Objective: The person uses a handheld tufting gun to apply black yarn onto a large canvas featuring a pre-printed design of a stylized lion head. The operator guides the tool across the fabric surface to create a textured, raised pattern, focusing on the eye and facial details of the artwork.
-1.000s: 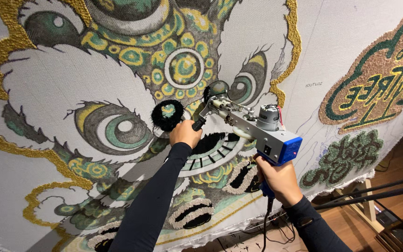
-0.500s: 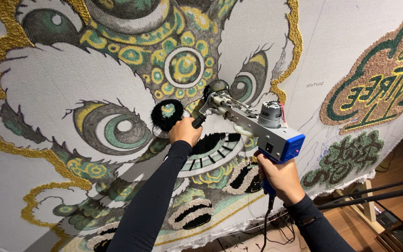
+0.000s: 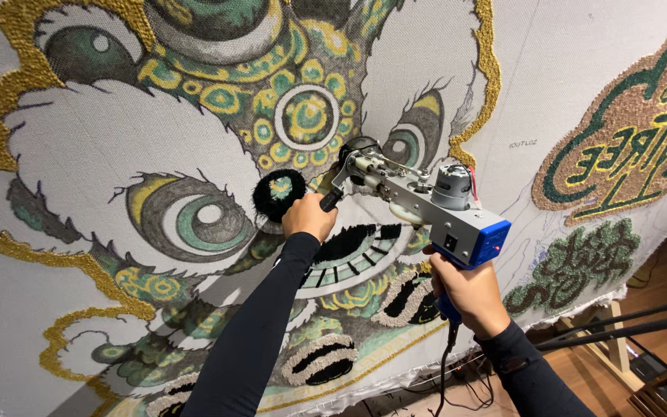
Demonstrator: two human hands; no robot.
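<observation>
A grey and blue tufting gun (image 3: 434,210) points its tip at a large stretched cloth (image 3: 102,147) tufted with a lion-dance face in white, green, gold and black. My left hand (image 3: 308,217) grips the gun's black front handle beside a black fluffy nostril patch (image 3: 279,193). My right hand (image 3: 462,293) is closed around the blue rear grip below the gun's body. Both arms wear dark long sleeves. The gun's needle touches the cloth near the lion's right eye (image 3: 407,144).
A tufted green and brown emblem (image 3: 627,150) fills the cloth's upper right, with a green leafy patch (image 3: 573,262) below it. The gun's black cord (image 3: 445,371) hangs down. Dark metal rods (image 3: 619,328) and a wooden floor (image 3: 658,270) show at the lower right.
The gun and both hands have stayed almost in place, shifting only slightly against the cloth.
</observation>
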